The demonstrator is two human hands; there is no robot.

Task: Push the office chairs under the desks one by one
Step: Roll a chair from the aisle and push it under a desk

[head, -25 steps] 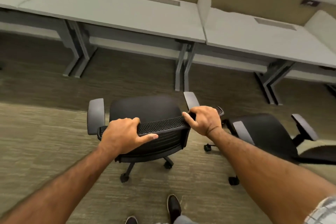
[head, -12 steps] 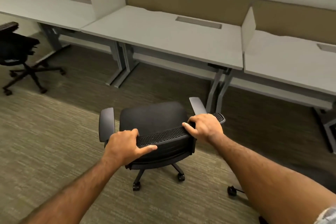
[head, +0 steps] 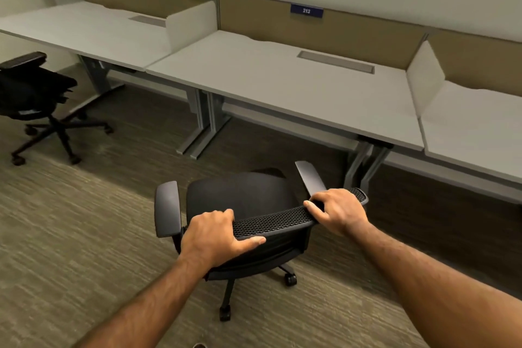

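Since a second ago the view has swung left, bringing a second chair (head: 34, 99) into sight. Both hands, left hand (head: 214, 237) and right hand (head: 337, 210), clamp the backrest top of the office chair (head: 243, 206), which stands short of the middle table (head: 282, 87). Its right armrest (head: 310, 176) points toward the table leg (head: 364, 167); pushed at this angle, it could catch there.

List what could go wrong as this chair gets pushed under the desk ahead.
1. The black mesh-backed office chair sits right of the desk opening; its right grey armrest may strike the grey metal desk legs.
2. Both armrests might catch the white desktop edge, if too high.
3. Left hand and right hand grip only the backrest top, so it may swivel.
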